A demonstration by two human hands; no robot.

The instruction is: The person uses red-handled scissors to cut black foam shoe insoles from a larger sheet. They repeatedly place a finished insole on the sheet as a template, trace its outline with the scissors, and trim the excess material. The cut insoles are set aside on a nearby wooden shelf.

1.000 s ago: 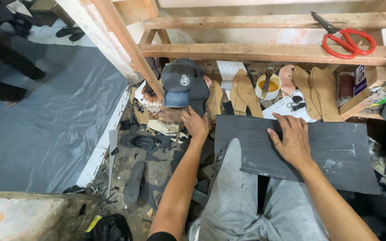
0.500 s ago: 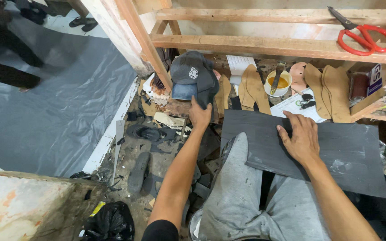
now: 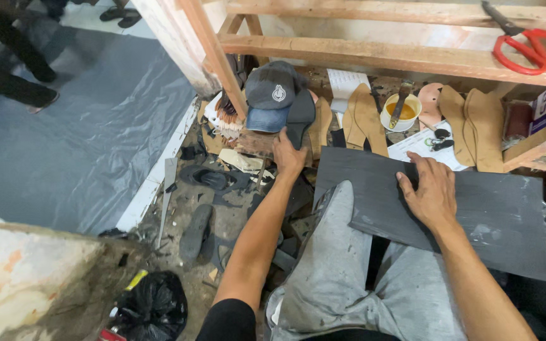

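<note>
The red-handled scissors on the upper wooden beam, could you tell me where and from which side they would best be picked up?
Probably by the handle loops. The red-handled scissors lie flat on the wooden beam, with the red loops at the right end and the dark blades pointing up and left. Coming from above, on the right, lets fingers close on the loops and keeps them off the blade tips. Both hands are busy lower down.

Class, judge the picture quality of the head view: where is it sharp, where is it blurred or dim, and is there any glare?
Head view: sharp in the middle, on the left hand, the right hand flat on the dark grey sheet, and the cap; soft at the top left, where a person's dark legs smear; pale sheen on the grey floor sheeting; lower left corner dim.
</note>
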